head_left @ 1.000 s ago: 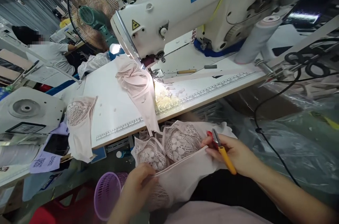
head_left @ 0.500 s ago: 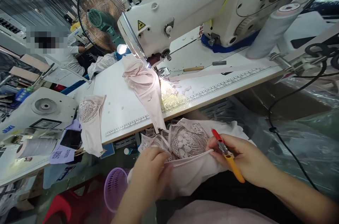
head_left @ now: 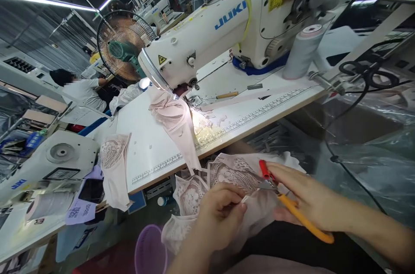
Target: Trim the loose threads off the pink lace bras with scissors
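In the head view, the left hand (head_left: 222, 213) is nearly closed, thumb and forefinger pinched together on a pale edge of a lace garment (head_left: 231, 171). The right hand (head_left: 306, 194) is curled around a pair of thread snips (head_left: 304, 220) with an orange handle and a red-covered end; the metal blades point towards the left hand and lie near the pinched edge. The garment is gathered over the person's lap, just below the front edge of the worktop (head_left: 139, 153).

The left hand covers part of the lace, and whether the blades touch the cloth is hard to tell. The right hand's lower fingers are blurred and partly behind the orange handle. A second pale garment (head_left: 173, 114) lies under the head of the sewing machine (head_left: 207, 27), its far part hidden there. The machine is cut off at the top edge. A purple basket (head_left: 151, 248) is blurred and cut by the bottom edge; a red object (head_left: 106, 261) beside it is too blurred to make out.
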A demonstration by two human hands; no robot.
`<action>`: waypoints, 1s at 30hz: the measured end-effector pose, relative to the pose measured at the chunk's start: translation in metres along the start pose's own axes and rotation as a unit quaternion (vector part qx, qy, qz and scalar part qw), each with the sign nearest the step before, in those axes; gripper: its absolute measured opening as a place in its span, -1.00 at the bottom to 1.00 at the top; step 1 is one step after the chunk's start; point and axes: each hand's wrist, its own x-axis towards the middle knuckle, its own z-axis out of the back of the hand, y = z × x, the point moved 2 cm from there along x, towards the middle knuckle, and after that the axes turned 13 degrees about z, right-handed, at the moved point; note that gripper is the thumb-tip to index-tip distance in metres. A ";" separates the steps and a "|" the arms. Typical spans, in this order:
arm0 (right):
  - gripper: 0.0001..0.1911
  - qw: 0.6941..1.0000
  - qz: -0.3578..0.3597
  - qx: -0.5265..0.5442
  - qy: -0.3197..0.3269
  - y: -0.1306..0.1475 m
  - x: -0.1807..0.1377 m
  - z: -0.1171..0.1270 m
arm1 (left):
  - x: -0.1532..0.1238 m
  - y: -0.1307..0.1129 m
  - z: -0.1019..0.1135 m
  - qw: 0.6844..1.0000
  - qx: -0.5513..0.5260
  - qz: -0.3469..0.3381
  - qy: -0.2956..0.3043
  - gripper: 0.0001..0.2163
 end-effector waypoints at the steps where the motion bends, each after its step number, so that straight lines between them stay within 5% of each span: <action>1: -0.61 1.000 0.009 -0.006 0.020 -0.005 -0.001 0.001 | -0.001 -0.001 0.001 1.000 -0.003 -0.010 -0.004 -0.85; 7: -0.55 0.990 0.033 -0.045 0.127 -0.018 -0.007 -0.010 | -0.003 0.004 0.005 0.999 -0.014 -0.001 -0.038 -0.77; 30: -0.57 0.993 0.054 -0.074 0.070 -0.017 -0.006 -0.020 | -0.003 0.018 0.008 0.992 -0.080 0.075 -0.068 -0.57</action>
